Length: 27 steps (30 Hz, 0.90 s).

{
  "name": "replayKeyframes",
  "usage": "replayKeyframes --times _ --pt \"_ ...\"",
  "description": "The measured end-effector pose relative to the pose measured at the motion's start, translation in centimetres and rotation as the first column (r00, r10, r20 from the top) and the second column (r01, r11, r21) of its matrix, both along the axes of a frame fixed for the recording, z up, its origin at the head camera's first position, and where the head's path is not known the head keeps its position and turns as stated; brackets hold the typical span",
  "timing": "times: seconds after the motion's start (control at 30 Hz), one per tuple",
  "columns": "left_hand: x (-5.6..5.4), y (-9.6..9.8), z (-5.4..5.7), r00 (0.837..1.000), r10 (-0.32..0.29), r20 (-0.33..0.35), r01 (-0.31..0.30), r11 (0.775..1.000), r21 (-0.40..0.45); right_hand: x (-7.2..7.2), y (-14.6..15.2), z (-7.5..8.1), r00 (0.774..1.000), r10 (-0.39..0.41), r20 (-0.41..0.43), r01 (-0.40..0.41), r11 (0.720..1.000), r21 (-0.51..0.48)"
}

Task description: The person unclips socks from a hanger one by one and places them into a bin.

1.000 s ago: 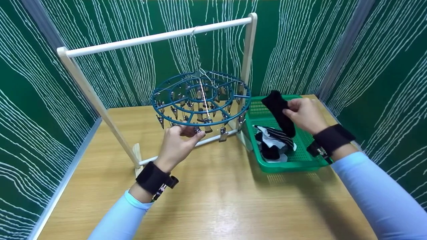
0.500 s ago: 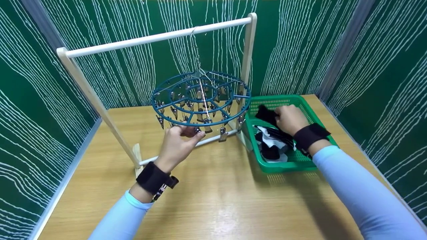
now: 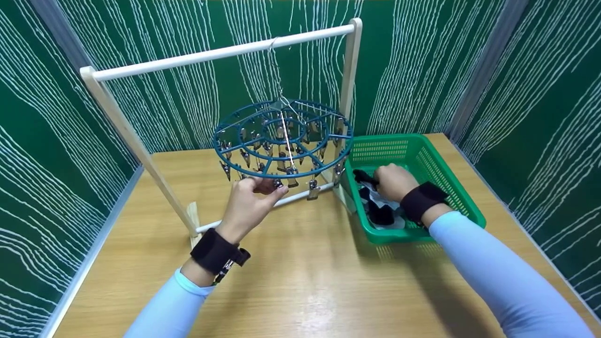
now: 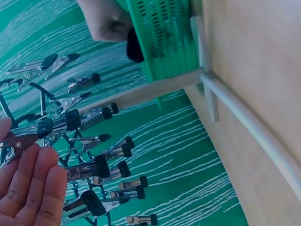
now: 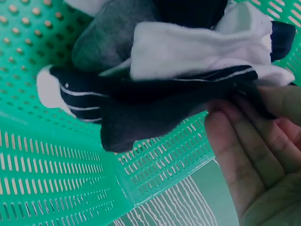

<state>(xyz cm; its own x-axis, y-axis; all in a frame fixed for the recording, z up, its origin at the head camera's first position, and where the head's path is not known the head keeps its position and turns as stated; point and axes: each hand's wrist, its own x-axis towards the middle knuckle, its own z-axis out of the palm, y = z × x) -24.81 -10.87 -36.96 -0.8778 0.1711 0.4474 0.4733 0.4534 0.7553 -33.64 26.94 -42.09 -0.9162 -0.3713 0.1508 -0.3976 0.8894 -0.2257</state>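
In the head view a round blue clip hanger (image 3: 265, 173) with several metal clips hangs at the middle. My left hand (image 3: 249, 204) is at its near rim. Thumb and fingers pinch a metal clip (image 4: 19, 143) at the left edge of the left wrist view. On the right, my right hand (image 3: 396, 182) is down inside a green basket (image 3: 375, 236), pinching a black sock (image 5: 150, 115) by one end. Against that sock lie a black sock with white stripes (image 5: 84, 99) and a white sock (image 5: 171, 52). A grey sock (image 5: 117, 37) shows behind them.
A wooden rack (image 3: 220, 54) carries the hanger by a hook on its top bar. Its right leg (image 3: 350, 70) stands close to the basket's left side. Green walls (image 3: 413, 56) with white lines surround the wooden table (image 3: 291, 281) at the back and sides.
My right hand has lowered the black sock from above the basket into it, moving left and down onto the other socks. The left hand has stayed at the clip.
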Motion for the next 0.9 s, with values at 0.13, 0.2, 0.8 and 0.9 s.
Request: replayKeyframes --times 0.13,0.2,0.8,0.9 --pt "0.0 0.0 0.0 1.000 -0.006 0.006 0.006 1.000 0.007 -0.1 -0.1 -0.3 0.998 0.033 0.058 -0.033 0.999 0.002" --pt "-0.1 0.0 -0.1 1.000 -0.008 0.005 0.008 1.000 0.009 -0.1 -0.2 -0.5 0.996 0.045 0.080 -0.046 0.999 0.005" --pt "0.0 -0.2 -0.2 1.000 -0.004 0.024 0.004 1.000 -0.012 0.0 0.4 -0.2 0.983 0.081 0.165 -0.079 0.997 -0.019" --pt "0.1 -0.2 -0.3 1.000 0.002 0.019 -0.002 1.000 -0.021 -0.2 0.9 0.1 0.981 0.082 0.177 -0.076 0.996 -0.040"
